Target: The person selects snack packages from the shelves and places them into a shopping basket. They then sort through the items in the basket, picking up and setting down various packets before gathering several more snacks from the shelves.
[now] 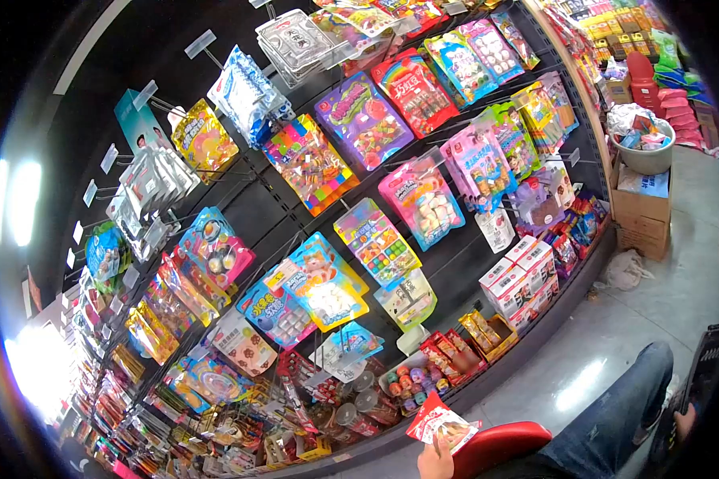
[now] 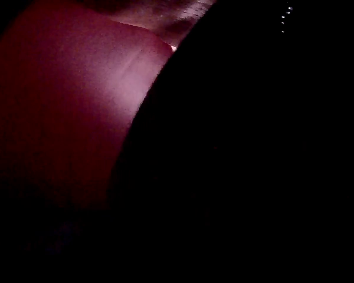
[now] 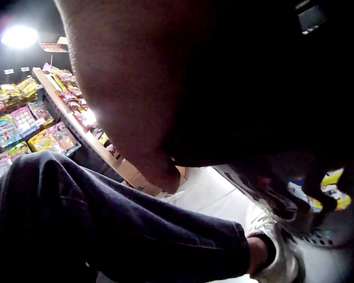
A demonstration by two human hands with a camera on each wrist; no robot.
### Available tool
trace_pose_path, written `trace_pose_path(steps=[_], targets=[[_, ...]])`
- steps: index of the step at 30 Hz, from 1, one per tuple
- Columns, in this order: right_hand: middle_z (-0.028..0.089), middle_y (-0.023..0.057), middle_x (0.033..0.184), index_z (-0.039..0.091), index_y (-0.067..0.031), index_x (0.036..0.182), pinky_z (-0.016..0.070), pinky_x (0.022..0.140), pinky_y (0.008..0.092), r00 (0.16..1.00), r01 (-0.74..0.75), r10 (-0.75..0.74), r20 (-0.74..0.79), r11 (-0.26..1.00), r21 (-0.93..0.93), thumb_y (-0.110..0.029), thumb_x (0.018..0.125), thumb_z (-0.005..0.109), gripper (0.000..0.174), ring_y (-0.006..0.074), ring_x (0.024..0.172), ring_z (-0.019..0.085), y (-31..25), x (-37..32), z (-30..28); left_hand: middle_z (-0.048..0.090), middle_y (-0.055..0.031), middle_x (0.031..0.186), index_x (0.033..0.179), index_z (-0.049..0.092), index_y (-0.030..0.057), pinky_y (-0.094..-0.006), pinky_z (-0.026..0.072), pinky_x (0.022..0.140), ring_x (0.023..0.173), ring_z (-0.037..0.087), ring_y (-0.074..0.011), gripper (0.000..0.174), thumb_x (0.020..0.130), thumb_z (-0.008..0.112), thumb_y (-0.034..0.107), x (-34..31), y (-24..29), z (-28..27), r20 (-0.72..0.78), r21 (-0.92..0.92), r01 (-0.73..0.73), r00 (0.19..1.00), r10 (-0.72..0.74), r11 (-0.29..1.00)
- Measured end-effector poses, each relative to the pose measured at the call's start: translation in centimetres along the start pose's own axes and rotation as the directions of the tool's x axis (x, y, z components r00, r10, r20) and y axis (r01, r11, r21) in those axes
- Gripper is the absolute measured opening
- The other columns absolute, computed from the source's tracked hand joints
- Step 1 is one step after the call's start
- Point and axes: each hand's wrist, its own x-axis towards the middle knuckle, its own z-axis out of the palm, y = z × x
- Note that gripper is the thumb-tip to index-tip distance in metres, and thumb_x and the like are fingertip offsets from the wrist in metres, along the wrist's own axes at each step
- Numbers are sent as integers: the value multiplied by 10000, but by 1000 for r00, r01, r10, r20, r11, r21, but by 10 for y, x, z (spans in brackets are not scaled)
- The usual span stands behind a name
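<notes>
In the head view my left hand point(image 1: 435, 461) pinches the lower edge of a small red-and-white snack packet point(image 1: 442, 425), holding it upright before the bottom of the candy rack point(image 1: 471, 383). The left wrist view is nearly dark, with the red stool seat point(image 2: 88, 88) filling its left side. At the far right my right hand point(image 1: 684, 421) grips the side of a black plastic shopping basket point(image 1: 701, 371). In the right wrist view this hand point(image 3: 159, 177) is in shadow, its other fingers hidden, and the basket point(image 3: 318, 227) shows colourful packets through its slots.
Bagged sweets point(image 1: 363, 120) hang on hooks across the black rack. White boxes point(image 1: 522, 281) and small candy packs point(image 1: 479, 327) line its bottom shelf. A jeans-clad leg point(image 1: 615, 399) extends beside the red stool point(image 1: 503, 447). Further back, a grey bucket point(image 1: 645, 156) stands on cardboard boxes point(image 1: 643, 215).
</notes>
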Motion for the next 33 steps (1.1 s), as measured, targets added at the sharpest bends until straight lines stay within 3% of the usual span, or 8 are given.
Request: trace_pose_path(steps=[12,15,16,19,24,26,27,33], targets=[[502,242,1285,462,81,1264,385,998,397,998,-64,65,-25,997,48,-267,763,686,650,356,1190,485,14,7,8,609,-294,1009,1381,422,127,-501,462,768,929,587,-478,554,982,306,493,-10,21,-7,-34,11,-137,990,137,991],[514,252,1276,466,80,1266,402,979,418,991,-84,83,-107,996,-8,-207,739,688,639,371,1167,509,29,8,23,633,-272,960,1339,469,61,-467,468,799,916,603,-443,580,918,516,456,-2,6,-4,-26,9,-159,987,159,987],[563,221,1216,492,49,1251,428,938,413,999,42,-41,-14,996,83,-172,743,676,584,363,1104,551,31,9,19,637,-267,865,1057,602,-1,-517,462,705,814,605,-465,387,955,424,326,-5,25,-15,-24,103,-179,983,183,978],[654,139,1034,588,-3,1122,484,839,361,934,300,-270,-235,949,100,-80,753,623,379,254,938,618,44,13,32,639,-269,865,998,617,-34,-500,458,708,818,613,-455,395,955,426,309,-13,53,-21,-32,-27,-163,986,162,986],[623,167,857,588,6,946,479,733,433,961,276,-275,28,961,-35,-230,749,618,308,311,776,583,-32,-25,-9,593,-324,1032,1271,422,-121,-472,473,784,889,604,-400,462,1002,395,255,-10,11,-9,36,636,-397,872,488,662],[648,189,822,611,10,897,491,712,446,999,-23,29,44,992,-126,-236,679,629,329,339,769,616,-42,-34,-8,583,-309,1091,1305,396,-120,-439,488,813,916,610,-350,475,1005,405,248,-7,26,-16,62,495,-571,776,628,656],[657,210,857,620,5,937,503,728,450,982,166,-177,-67,977,-137,-196,646,638,354,368,842,635,-30,-38,-8,585,-291,1115,1316,396,-104,-418,500,823,928,616,-329,476,999,425,249,-8,53,2,2,39,-457,889,457,889],[660,218,908,612,13,1015,505,762,460,997,37,-15,81,960,-276,-173,621,673,440,375,868,635,-36,-80,-1,563,-213,1183,1249,440,-110,-384,454,948,1070,557,-264,414,1003,460,223,20,177,78,270,-301,-906,218,938,297]])
